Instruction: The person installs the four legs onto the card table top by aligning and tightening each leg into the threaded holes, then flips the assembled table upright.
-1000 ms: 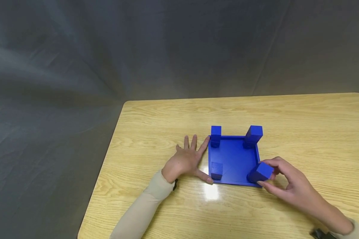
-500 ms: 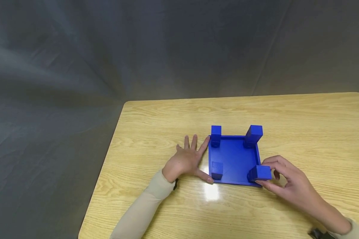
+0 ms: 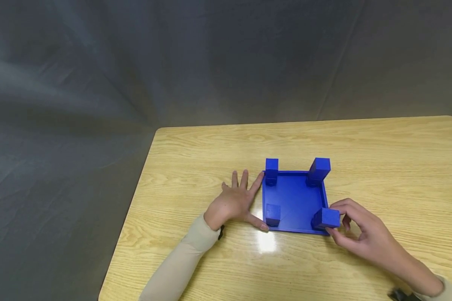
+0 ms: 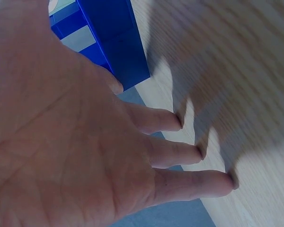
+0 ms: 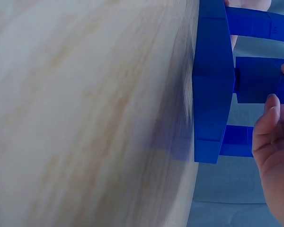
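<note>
A shallow blue square tray [image 3: 295,205] with a low rim lies on the table, a blue square post upright at each corner. My right hand [image 3: 369,234] pinches the near right post [image 3: 328,218] between thumb and fingertips; in the right wrist view this post [image 5: 258,80] stands out from the tray's base [image 5: 213,80]. My left hand [image 3: 233,204] is spread flat on the left, its thumb and index fingertip against the tray's left corners. The left wrist view shows the palm [image 4: 71,127] beside the blue rim [image 4: 120,47], with the other fingertips on the table.
The far left post [image 3: 272,167], far right post [image 3: 320,168] and shorter-looking near left post [image 3: 273,214] rise from the tray. A wood-grain table [image 3: 196,154] lies under everything. A dark grey curtain [image 3: 241,62] hangs behind it and along the left side.
The near right post has turned, its top going from slanted to square with the tray. My right thumb and fingers have shifted slightly around it. My left hand stays in place.
</note>
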The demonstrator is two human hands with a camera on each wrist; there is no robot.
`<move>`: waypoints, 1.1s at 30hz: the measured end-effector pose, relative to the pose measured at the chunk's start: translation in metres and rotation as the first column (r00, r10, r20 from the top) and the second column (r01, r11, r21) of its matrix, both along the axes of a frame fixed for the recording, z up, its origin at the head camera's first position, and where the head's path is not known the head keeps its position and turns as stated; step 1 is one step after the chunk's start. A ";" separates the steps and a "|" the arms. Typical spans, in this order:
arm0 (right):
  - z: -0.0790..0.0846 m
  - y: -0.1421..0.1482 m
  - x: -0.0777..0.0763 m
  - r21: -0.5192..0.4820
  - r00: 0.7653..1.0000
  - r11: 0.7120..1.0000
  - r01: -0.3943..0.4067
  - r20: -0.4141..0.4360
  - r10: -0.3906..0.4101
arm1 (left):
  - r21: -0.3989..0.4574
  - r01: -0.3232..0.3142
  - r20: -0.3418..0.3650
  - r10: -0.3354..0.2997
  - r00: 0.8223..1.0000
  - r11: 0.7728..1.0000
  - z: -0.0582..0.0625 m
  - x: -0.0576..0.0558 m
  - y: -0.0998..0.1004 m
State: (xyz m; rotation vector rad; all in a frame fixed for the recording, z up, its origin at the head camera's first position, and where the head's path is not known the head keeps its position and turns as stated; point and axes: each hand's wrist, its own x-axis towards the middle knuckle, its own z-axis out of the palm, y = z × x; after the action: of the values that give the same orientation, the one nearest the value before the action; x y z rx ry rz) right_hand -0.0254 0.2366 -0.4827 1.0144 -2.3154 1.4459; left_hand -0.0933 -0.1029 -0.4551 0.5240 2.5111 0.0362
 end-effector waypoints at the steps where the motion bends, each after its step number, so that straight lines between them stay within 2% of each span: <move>1: 0.000 0.000 0.000 -0.002 1.000 1.000 -0.001 0.001 0.001 | -0.001 0.000 0.004 0.000 1.000 1.000 0.000 0.000 0.000; 9: 0.005 -0.002 -0.003 -0.007 1.000 1.000 0.001 -0.025 -0.001 | -0.012 0.012 -0.010 -0.012 1.000 1.000 0.001 -0.001 0.001; 16: -0.002 0.000 -0.004 -0.010 0.999 1.000 -0.002 -0.037 0.002 | -0.005 0.017 -0.016 -0.017 1.000 1.000 0.000 -0.001 0.000; 24: -0.001 0.005 0.000 0.123 0.997 0.991 0.048 0.049 -0.055 | 0.004 0.019 -0.018 -0.018 1.000 1.000 0.000 0.001 0.000; 33: -0.005 0.005 -0.002 0.044 0.999 0.999 0.027 0.029 -0.028 | -0.004 0.028 -0.020 -0.028 0.999 1.000 0.000 -0.001 -0.001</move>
State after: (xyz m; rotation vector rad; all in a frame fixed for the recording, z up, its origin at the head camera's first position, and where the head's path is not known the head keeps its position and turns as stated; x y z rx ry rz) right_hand -0.0277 0.2414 -0.4873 0.9755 -2.3812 1.4156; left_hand -0.0940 -0.1035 -0.4553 0.5606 2.5226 0.0161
